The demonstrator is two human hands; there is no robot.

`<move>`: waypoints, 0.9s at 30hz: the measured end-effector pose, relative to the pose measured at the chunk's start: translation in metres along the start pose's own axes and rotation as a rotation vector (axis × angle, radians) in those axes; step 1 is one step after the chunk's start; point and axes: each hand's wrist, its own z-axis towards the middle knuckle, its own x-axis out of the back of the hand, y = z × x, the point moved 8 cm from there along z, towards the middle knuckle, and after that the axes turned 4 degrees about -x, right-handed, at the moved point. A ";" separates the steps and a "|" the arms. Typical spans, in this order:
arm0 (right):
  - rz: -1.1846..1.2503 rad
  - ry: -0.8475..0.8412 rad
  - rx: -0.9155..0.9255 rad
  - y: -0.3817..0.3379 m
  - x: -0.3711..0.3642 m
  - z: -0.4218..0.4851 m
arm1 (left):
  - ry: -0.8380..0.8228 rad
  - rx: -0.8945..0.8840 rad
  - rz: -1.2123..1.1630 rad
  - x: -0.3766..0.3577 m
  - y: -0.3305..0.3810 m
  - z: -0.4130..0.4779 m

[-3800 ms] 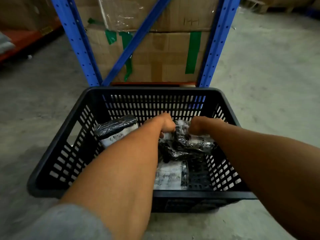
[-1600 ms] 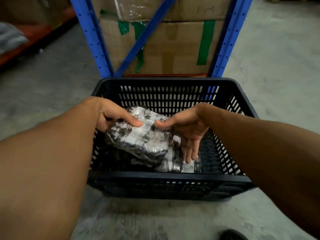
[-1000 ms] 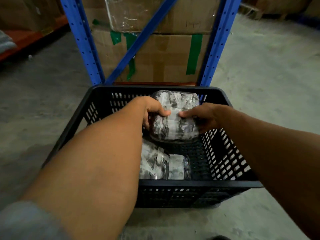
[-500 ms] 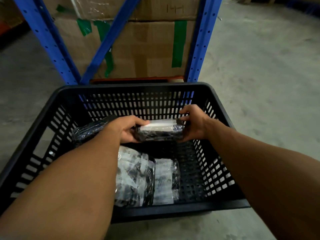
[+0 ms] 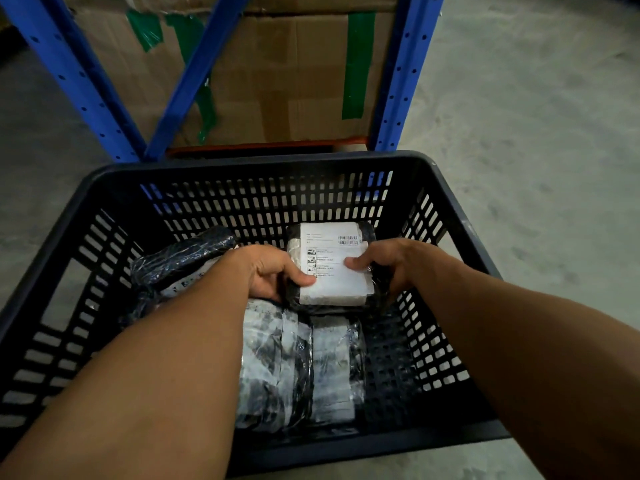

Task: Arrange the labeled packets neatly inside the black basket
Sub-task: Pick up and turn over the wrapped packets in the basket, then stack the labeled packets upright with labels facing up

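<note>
A black slatted basket (image 5: pixel 263 162) stands on the concrete floor in front of me. Inside it, at the far right, I hold a black plastic-wrapped packet (image 5: pixel 332 268) with its white label facing up. My left hand (image 5: pixel 273 271) grips its left edge and my right hand (image 5: pixel 384 265) grips its right edge. Two labeled packets (image 5: pixel 301 368) lie side by side on the basket floor near the front wall. Another dark wrapped packet (image 5: pixel 180 261) leans at the far left, partly hidden by my left forearm.
A blue steel rack upright (image 5: pixel 401 74) and a diagonal brace (image 5: pixel 194 77) rise just behind the basket. Cardboard boxes (image 5: pixel 277 77) with green tape fill the rack. An orange beam (image 5: pixel 270 147) runs at floor level. Concrete floor (image 5: pixel 536 150) extends to the right.
The packet in both hands has turned from edge-on to label-up and has come down lower at the far right of the basket. The camera has moved closer.
</note>
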 end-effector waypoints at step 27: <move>0.079 0.276 0.199 -0.012 0.028 -0.006 | -0.001 0.267 1.080 -0.011 -0.006 -0.005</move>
